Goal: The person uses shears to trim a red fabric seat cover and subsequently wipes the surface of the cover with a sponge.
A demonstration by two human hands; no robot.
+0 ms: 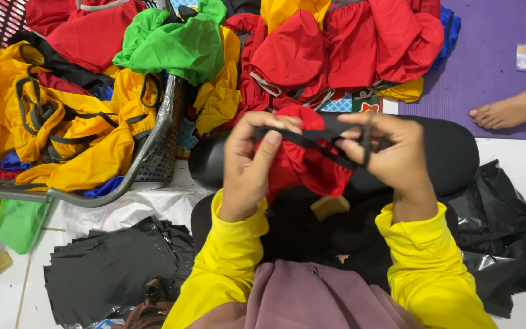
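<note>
While both hands work over my lap | left hand [248, 167] pinches crumpled red nylon pouch [302, 164] steady | right hand [391, 152] clamps its black drawstring cord [312, 141] taut, so it stays straight

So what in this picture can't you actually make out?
Head view:
- Most of the red fabric piece: bunched and covered by the left hand and right hand.
- Where the black strap ends: hidden under fingers.
- Basket: cut off at the left edge, buried under yellow fabric.
- Bare foot: its owner is out of frame.
</note>
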